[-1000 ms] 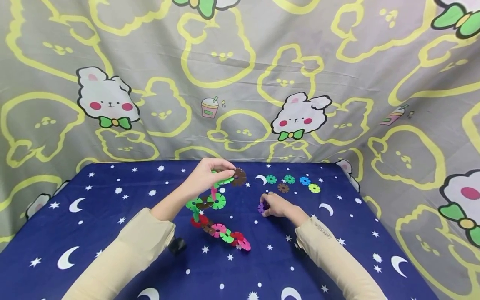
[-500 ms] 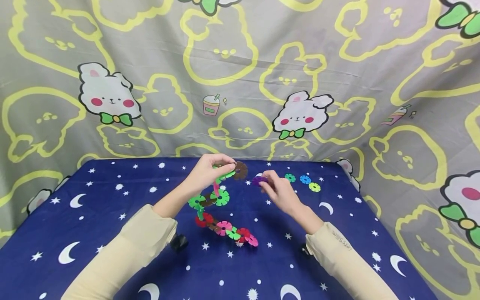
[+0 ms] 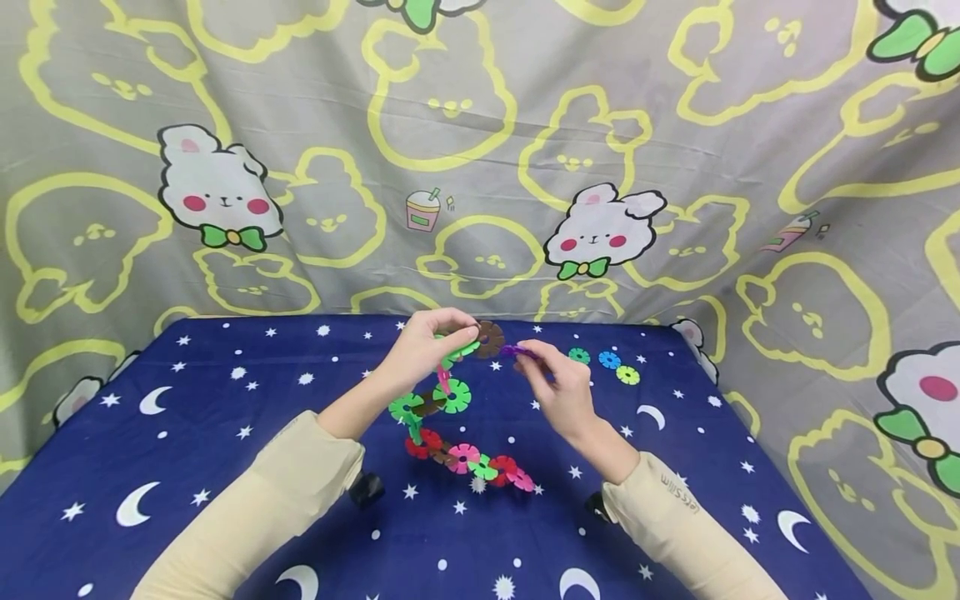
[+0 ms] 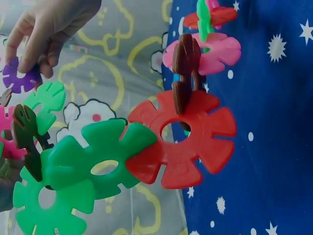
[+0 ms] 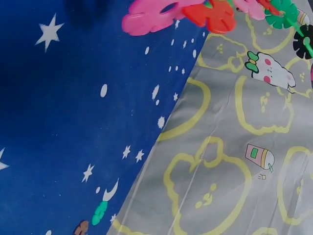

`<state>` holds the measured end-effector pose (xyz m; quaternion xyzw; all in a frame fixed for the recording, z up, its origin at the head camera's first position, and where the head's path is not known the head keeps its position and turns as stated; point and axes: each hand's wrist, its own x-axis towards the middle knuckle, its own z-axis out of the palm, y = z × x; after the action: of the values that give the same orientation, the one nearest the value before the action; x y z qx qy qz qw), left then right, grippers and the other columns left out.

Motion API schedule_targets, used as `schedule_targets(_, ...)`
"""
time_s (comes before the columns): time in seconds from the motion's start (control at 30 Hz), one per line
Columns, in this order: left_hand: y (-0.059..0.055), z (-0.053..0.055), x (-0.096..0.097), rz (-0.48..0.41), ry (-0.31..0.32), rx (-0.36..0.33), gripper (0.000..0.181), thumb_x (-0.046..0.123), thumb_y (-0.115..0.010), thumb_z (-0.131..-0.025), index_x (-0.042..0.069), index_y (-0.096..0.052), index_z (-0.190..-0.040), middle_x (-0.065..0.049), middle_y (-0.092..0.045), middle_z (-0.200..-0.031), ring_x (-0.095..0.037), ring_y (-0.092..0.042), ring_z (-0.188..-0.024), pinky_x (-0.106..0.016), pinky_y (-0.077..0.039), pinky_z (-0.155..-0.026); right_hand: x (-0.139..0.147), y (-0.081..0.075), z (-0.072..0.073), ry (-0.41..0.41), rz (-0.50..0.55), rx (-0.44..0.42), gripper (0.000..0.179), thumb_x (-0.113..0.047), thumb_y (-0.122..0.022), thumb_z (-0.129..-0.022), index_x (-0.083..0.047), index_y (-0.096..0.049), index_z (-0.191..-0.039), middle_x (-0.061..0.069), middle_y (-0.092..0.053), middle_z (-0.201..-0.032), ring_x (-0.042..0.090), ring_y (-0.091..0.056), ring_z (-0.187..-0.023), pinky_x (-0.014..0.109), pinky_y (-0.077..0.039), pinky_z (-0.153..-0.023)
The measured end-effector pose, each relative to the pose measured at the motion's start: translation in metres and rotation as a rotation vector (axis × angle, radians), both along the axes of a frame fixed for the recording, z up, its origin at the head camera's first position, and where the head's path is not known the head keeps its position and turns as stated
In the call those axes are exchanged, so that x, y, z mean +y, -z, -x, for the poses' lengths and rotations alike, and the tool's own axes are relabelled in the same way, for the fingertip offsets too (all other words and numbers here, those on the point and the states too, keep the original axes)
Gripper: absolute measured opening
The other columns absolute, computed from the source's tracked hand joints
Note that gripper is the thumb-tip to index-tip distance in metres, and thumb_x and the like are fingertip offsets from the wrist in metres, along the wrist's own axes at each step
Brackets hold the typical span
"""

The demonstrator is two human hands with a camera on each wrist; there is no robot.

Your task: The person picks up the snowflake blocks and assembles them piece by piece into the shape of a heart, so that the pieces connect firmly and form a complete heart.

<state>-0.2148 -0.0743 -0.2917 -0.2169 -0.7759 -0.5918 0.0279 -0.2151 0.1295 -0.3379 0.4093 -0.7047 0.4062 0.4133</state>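
My left hand (image 3: 427,346) pinches the upper end of a chain of slotted, flower-shaped interlocking discs, near a brown disc (image 3: 492,339) that sticks out to the right. The chain hangs below this hand and curves to the right, through a green disc (image 3: 452,396) down to a pink disc (image 3: 521,480) at its low end. Between thumb and fingers my right hand (image 3: 561,387) pinches a purple disc (image 3: 514,351), seen nearly edge-on right at the brown disc's rim. In the left wrist view a red disc (image 4: 215,129) of the chain is close to the camera.
Loose discs lie at the back right of the star-patterned blue cloth (image 3: 225,467): a green one (image 3: 579,355), a blue one (image 3: 609,360) and a yellow-green one (image 3: 628,375). A patterned grey curtain (image 3: 465,192) rises behind the table.
My right hand has lifted the purple disc off the cloth and brought it up and left to the brown disc. My left hand and the chain have shifted slightly right.
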Motion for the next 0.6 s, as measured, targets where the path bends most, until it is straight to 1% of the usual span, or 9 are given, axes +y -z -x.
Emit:
schedule_targets(0.07,0.001,-0.001,0.002,-0.001,-0.006,0.007,0.020,0.015,-0.056,-0.091,0.000,-0.064,-0.102,-0.013,-0.062,-0.099,-0.017,-0.053,-0.079,-0.026,-0.044,-0.054,-0.001,0.000,0.001,0.002,0.011,0.015,0.016,0.014,-0.062,-0.077,0.008,-0.062,-0.091,0.018,-0.066,-0.075,0.022,-0.064,-0.060,0.017,-0.050,-0.058)
schedule_targets(0.17,0.003,-0.001,0.004,-0.033,0.004,0.009,0.023,0.015,-0.055,-0.091,0.000,-0.063,-0.107,-0.014,-0.062,-0.101,-0.017,-0.055,-0.078,-0.028,-0.048,-0.055,-0.001,-0.001,0.001,0.011,0.008,0.042,0.010,0.006,-0.061,-0.082,0.008,-0.063,-0.092,0.019,-0.066,-0.078,0.023,-0.065,-0.062,0.018,-0.051,-0.060)
schedule_targets(0.2,0.004,-0.002,0.005,-0.047,0.015,0.008,0.024,0.015,-0.054,-0.092,0.000,-0.062,-0.109,-0.014,-0.062,-0.102,-0.016,-0.057,-0.077,-0.029,-0.049,-0.056,-0.001,-0.001,0.002,0.021,0.003,0.062,0.010,0.002,-0.061,-0.084,0.008,-0.063,-0.092,0.018,-0.067,-0.078,0.023,-0.065,-0.063,0.019,-0.051,-0.061)
schedule_targets(0.3,0.006,-0.003,0.008,-0.085,0.065,-0.001,0.028,0.013,-0.050,-0.094,-0.001,-0.058,-0.116,-0.017,-0.062,-0.102,-0.014,-0.060,-0.069,-0.030,-0.051,-0.051,0.000,-0.002,0.003,0.063,-0.017,0.135,0.016,-0.008,-0.058,-0.088,0.007,-0.064,-0.091,0.016,-0.067,-0.079,0.022,-0.065,-0.063,0.022,-0.051,-0.059)
schedule_targets(0.4,0.007,-0.003,0.010,-0.101,0.114,-0.018,0.028,0.012,-0.047,-0.095,-0.003,-0.056,-0.118,-0.017,-0.062,-0.095,-0.012,-0.061,-0.063,-0.029,-0.051,-0.052,0.001,-0.003,0.004,0.103,-0.036,0.218,0.021,-0.012,-0.056,-0.090,0.006,-0.066,-0.090,0.014,-0.067,-0.079,0.022,-0.065,-0.065,0.027,-0.051,-0.058)
schedule_targets(0.5,0.008,-0.002,0.012,-0.101,0.149,-0.026,0.027,0.011,-0.047,-0.095,-0.003,-0.057,-0.116,-0.012,-0.061,-0.086,-0.012,-0.059,-0.060,-0.031,-0.051,-0.049,0.003,-0.003,0.005,0.122,-0.049,0.278,0.022,-0.012,-0.055,-0.091,0.006,-0.067,-0.089,0.014,-0.068,-0.079,0.024,-0.066,-0.066,0.031,-0.052,-0.058)
schedule_targets(0.6,0.009,-0.001,0.012,-0.092,0.170,-0.023,0.025,0.011,-0.047,-0.095,-0.003,-0.058,-0.113,-0.005,-0.058,-0.078,-0.012,-0.057,-0.060,-0.031,-0.050,-0.048,0.003,-0.003,0.005,0.126,-0.059,0.314,0.020,-0.011,-0.055,-0.091,0.005,-0.068,-0.089,0.014,-0.068,-0.080,0.025,-0.066,-0.068,0.032,-0.052,-0.060)
